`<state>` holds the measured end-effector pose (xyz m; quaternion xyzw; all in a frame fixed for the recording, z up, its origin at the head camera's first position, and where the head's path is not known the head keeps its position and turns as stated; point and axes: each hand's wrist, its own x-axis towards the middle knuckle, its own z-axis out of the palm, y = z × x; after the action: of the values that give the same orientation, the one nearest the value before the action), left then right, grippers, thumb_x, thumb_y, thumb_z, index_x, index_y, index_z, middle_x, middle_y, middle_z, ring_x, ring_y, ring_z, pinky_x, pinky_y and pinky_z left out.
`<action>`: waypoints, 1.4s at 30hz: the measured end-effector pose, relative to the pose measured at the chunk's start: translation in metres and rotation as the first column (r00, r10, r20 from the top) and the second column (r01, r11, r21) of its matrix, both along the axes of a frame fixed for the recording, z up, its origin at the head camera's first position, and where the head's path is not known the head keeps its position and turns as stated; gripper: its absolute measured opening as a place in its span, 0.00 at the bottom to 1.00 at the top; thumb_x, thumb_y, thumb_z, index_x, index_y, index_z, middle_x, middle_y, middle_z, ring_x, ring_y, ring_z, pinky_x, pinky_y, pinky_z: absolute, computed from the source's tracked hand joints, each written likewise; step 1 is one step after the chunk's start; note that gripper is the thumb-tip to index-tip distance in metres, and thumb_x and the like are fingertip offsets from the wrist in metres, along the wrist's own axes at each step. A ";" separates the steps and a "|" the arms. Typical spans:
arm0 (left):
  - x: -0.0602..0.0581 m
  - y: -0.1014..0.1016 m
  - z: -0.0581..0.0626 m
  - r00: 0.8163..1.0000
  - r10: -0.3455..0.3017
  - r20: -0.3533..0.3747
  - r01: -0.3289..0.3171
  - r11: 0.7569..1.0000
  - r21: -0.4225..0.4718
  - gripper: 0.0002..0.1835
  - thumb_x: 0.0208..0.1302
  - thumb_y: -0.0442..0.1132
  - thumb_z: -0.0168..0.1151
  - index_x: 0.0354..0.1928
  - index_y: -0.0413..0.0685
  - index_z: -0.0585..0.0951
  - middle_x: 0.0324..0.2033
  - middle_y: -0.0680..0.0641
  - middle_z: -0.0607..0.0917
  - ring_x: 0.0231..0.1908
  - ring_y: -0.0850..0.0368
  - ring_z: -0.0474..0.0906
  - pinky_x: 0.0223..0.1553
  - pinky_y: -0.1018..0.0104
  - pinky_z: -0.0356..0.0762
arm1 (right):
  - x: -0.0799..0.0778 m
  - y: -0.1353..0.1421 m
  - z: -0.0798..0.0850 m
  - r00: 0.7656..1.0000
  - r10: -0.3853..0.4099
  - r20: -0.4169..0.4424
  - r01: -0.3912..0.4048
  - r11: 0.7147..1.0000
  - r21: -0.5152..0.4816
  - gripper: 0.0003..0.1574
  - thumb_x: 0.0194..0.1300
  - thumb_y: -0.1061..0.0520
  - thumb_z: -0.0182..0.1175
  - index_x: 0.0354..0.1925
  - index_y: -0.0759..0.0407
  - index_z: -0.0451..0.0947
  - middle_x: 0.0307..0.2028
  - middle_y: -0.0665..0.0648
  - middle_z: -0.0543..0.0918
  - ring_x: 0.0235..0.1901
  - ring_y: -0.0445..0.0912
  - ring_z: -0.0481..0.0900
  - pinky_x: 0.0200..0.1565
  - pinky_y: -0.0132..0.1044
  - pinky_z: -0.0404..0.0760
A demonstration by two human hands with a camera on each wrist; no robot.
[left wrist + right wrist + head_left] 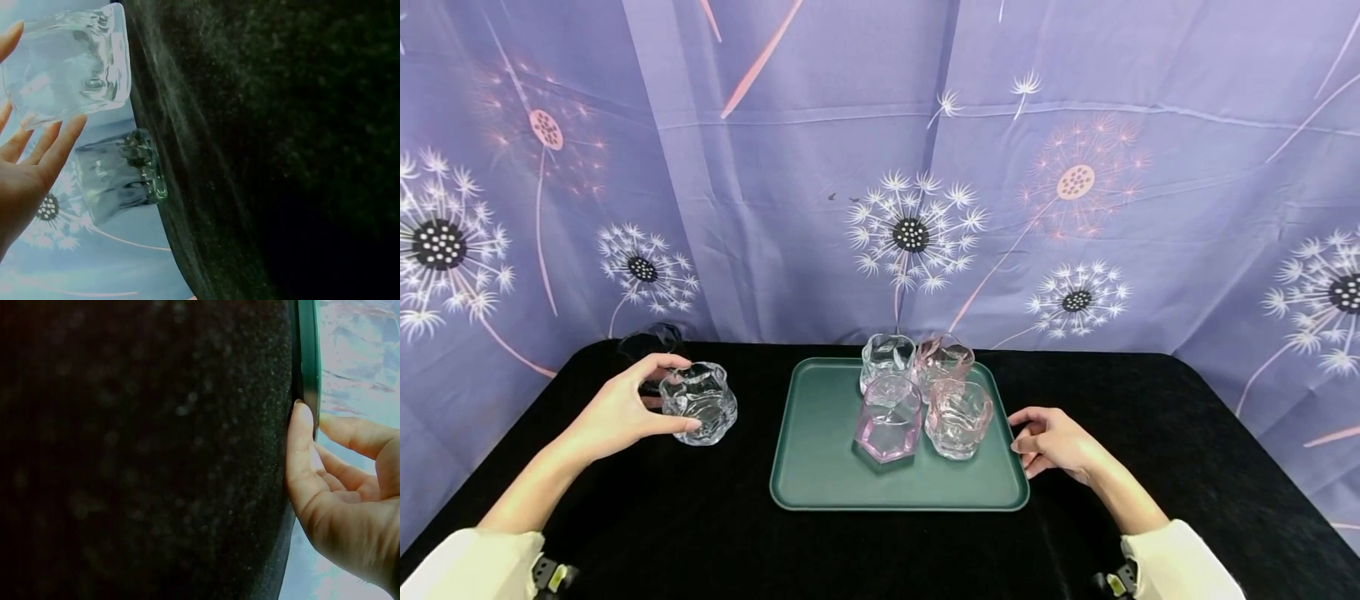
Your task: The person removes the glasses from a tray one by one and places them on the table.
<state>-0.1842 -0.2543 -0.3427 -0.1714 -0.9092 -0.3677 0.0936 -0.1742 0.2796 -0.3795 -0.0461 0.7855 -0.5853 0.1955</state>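
Your left hand gripped one glass, your right hand the tray. Four tumblers sat aboard; another glass remained.

Black-covered table, rounded corners
Green tray sits mid-table, plus one clear glass over by the far-left corner.
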 end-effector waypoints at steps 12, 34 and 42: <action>-0.024 0.000 -0.003 0.997 0.031 0.077 -0.031 1.000 0.004 0.37 0.40 0.46 0.76 0.54 0.42 0.70 0.42 0.37 0.76 0.33 0.49 0.79 0.30 0.70 0.74 | -0.001 0.000 0.000 1.000 -0.006 0.001 0.006 1.000 0.007 0.30 0.54 0.72 0.55 0.53 0.82 0.58 0.23 0.56 0.77 0.20 0.44 0.77 0.25 0.43 0.81; -0.054 0.010 0.004 0.990 0.043 0.136 -0.044 0.999 0.002 0.37 0.46 0.44 0.73 0.55 0.36 0.66 0.50 0.31 0.71 0.54 0.37 0.64 0.51 0.44 0.61 | 0.000 -0.001 0.001 1.000 -0.011 0.006 0.011 1.000 0.014 0.29 0.54 0.72 0.55 0.53 0.82 0.57 0.23 0.56 0.77 0.20 0.44 0.77 0.26 0.42 0.81; -0.061 0.011 0.004 0.983 0.060 0.173 -0.060 0.998 -0.002 0.37 0.48 0.41 0.71 0.56 0.34 0.64 0.54 0.30 0.68 0.58 0.34 0.58 0.55 0.41 0.56 | 0.000 -0.001 0.002 1.000 -0.010 0.008 0.010 1.000 0.015 0.29 0.54 0.72 0.55 0.53 0.82 0.57 0.23 0.56 0.77 0.20 0.44 0.76 0.25 0.42 0.81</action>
<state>-0.2448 -0.2432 -0.3385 -0.1112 -0.9181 -0.3795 0.0258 -0.1739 0.2782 -0.3777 -0.0383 0.7894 -0.5805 0.1959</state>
